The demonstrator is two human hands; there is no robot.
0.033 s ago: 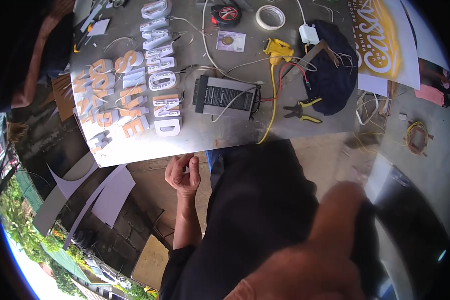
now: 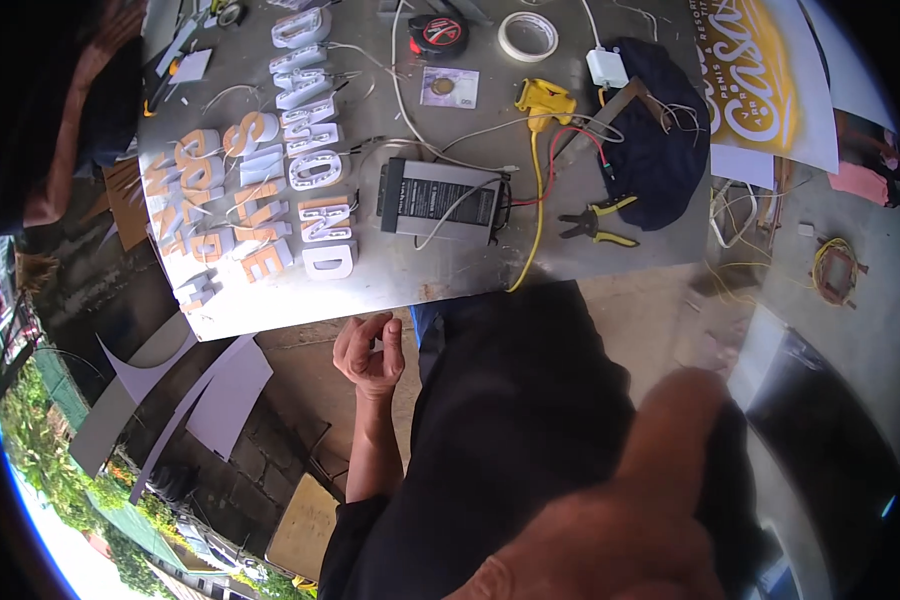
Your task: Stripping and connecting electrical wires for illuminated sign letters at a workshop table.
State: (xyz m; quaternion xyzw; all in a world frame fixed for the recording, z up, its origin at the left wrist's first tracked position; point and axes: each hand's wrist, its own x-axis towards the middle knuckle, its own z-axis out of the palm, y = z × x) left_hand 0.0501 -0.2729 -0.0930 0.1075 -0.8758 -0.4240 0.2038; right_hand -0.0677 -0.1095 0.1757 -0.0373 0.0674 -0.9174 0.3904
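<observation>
My left hand (image 2: 370, 352) hangs just off the near edge of the metal table (image 2: 400, 290), beside my dark clothing. Its fingers are loosely curled toward the thumb, and nothing shows in them. My right hand (image 2: 590, 545) is raised very close to the camera, large and blurred, with its fingers out of sight. On the table, several block letters (image 2: 325, 220) in white and tan lie in rows at the left. A grey power supply box (image 2: 445, 200) with wires lies at the middle. Wire strippers (image 2: 600, 222) with yellow handles rest to its right.
Tape measure (image 2: 438, 36), masking tape roll (image 2: 511, 50), a banknote with a coin (image 2: 440, 87), yellow clamp (image 2: 547, 98) and dark cloth (image 2: 655, 150) lie on the table. Another person's arm (image 2: 65, 140) is at far left. A wooden stool (image 2: 303, 522) stands lower left.
The table and its things sit slightly further left and lower in view. Both my hands hold nearly the same pose. The other person's hand at upper left shows a little more.
</observation>
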